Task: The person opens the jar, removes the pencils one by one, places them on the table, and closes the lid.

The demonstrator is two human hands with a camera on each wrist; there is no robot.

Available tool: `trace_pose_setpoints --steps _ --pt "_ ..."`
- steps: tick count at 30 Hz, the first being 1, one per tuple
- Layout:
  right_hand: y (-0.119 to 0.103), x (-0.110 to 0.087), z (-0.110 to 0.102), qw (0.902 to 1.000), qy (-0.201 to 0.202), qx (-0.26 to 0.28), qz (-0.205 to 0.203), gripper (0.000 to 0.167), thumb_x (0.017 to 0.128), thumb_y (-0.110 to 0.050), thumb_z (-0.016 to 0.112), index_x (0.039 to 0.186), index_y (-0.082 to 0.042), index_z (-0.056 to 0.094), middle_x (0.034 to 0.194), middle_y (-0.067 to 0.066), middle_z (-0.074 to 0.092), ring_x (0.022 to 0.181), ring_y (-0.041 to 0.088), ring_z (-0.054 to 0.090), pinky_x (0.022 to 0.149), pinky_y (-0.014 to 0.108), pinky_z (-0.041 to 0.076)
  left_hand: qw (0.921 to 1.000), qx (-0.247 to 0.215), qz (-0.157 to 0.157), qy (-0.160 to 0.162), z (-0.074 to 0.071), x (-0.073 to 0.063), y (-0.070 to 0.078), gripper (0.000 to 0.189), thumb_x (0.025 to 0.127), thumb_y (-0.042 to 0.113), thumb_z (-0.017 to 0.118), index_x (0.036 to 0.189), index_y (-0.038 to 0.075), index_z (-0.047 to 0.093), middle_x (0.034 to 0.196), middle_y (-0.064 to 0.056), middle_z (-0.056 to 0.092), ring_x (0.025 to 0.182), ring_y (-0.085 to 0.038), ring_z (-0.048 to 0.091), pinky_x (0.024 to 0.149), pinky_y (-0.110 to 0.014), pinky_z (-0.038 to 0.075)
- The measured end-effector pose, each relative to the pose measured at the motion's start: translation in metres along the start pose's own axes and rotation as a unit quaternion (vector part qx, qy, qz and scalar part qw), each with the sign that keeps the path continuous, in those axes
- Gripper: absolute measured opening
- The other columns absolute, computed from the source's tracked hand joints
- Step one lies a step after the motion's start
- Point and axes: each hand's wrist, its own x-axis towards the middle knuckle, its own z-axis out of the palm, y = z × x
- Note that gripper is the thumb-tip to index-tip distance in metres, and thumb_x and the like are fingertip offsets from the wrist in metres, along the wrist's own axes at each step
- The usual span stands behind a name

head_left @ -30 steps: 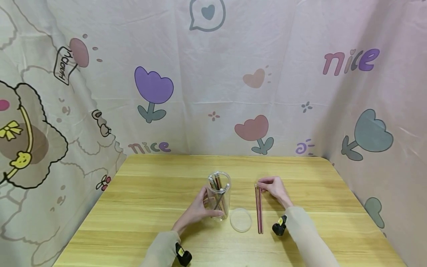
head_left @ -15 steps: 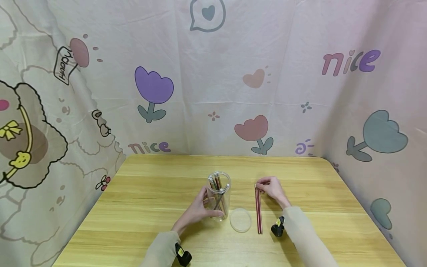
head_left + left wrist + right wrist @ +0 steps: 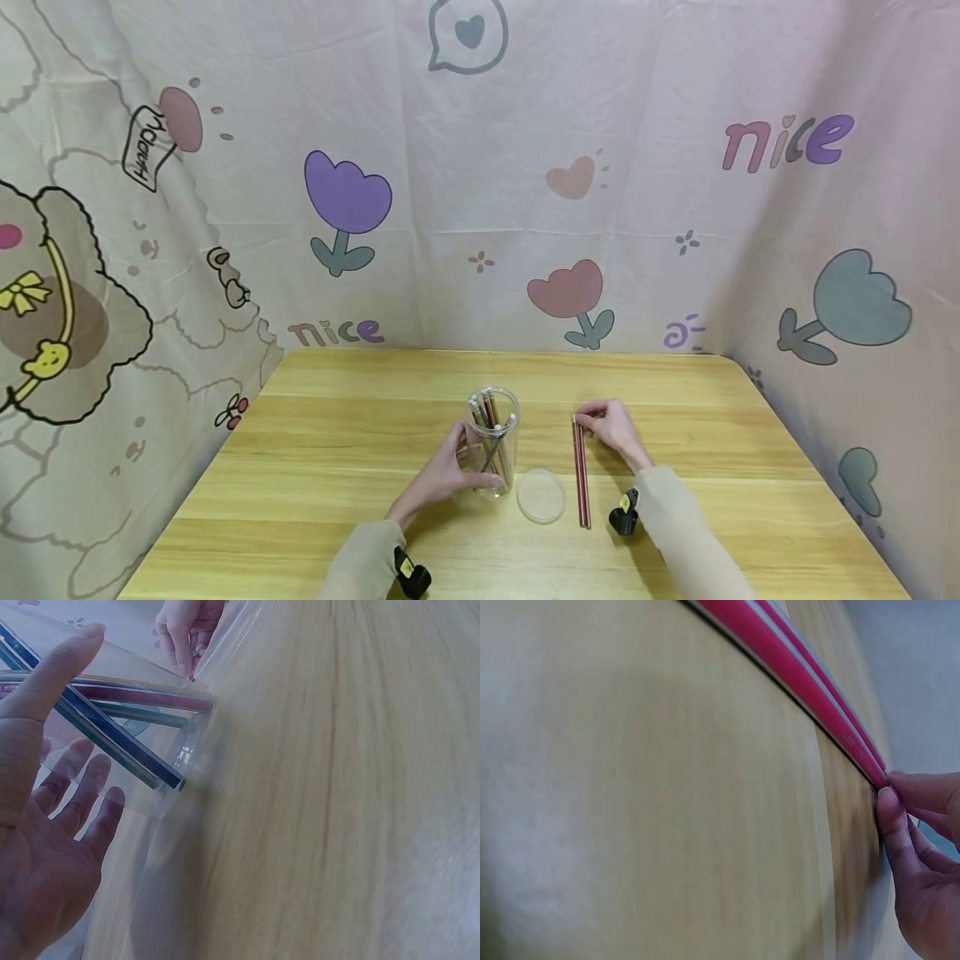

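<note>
Near the table's middle stands a clear plastic cup [image 3: 507, 467] with several pencils [image 3: 489, 408] leaning inside, some with white tips. My left hand [image 3: 442, 475] holds the cup from its left side, thumb in front and fingers behind. In the left wrist view the fingers [image 3: 91, 784] show through the clear wall, and dark blue, green and red pencils cross inside. To the right, two red pencils [image 3: 581, 475] lie side by side, pointing toward me. My right hand [image 3: 611, 423] pinches their far ends between thumb and fingers; the right wrist view shows these ends together at the fingertips.
A round clear lid [image 3: 542, 496] lies flat between the cup and the red pencils. The wooden table [image 3: 337, 417] ends at a printed cloth backdrop [image 3: 465, 167] behind and at both sides. A small black camera [image 3: 624, 512] hangs at the right wrist.
The two red pencils have drawn together, closing the narrow gap between them. My right hand has shifted slightly left at their far ends. The left hand and cup stay in place.
</note>
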Motion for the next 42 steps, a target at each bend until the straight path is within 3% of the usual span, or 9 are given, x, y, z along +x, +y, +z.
trace_pose_setpoints --steps 19,26,35,42 --pt "0.003 -0.003 -0.001 0.999 -0.009 0.042 0.008 0.02 0.091 -0.002 0.07 0.107 0.01 0.071 0.093 0.022 0.076 0.066 0.01 0.066 0.061 0.019 0.059 1.0 0.006 0.001 -0.002 0.001 0.0 0.001 0.084 0.072 0.028 0.091 0.137 0.018 0.04 0.149 -0.018 0.049 0.14 -0.048 0.044 0.114 -0.071 0.035" --pt "0.001 -0.006 -0.004 0.9984 -0.006 0.055 0.006 0.029 0.093 -0.003 0.068 0.118 0.01 0.066 0.098 0.022 0.072 0.068 0.013 0.066 0.058 0.019 0.056 1.0 0.007 -0.001 0.001 0.001 0.0 0.001 0.083 0.072 0.028 0.091 0.136 0.018 0.04 0.149 -0.018 0.049 0.14 -0.047 0.045 0.114 -0.072 0.035" --pt "-0.02 -0.01 -0.01 0.9947 0.009 0.088 -0.053 0.031 0.093 -0.003 0.068 0.121 0.011 0.065 0.096 0.022 0.067 0.068 0.017 0.066 0.057 0.025 0.057 1.0 -0.005 0.003 -0.004 0.001 0.0 0.002 0.082 0.072 0.027 0.091 0.136 0.018 0.04 0.149 -0.017 0.048 0.141 -0.049 0.043 0.115 -0.072 0.034" --pt "-0.053 -0.02 -0.015 0.9854 -0.015 0.125 -0.115 0.032 0.092 -0.009 0.072 0.119 0.007 0.067 0.098 0.019 0.069 0.065 0.005 0.062 0.06 0.021 0.055 0.9999 -0.006 0.006 -0.006 -0.001 0.001 0.002 0.083 0.072 0.027 0.091 0.137 0.017 0.039 0.149 -0.017 0.048 0.141 -0.049 0.043 0.115 -0.071 0.034"
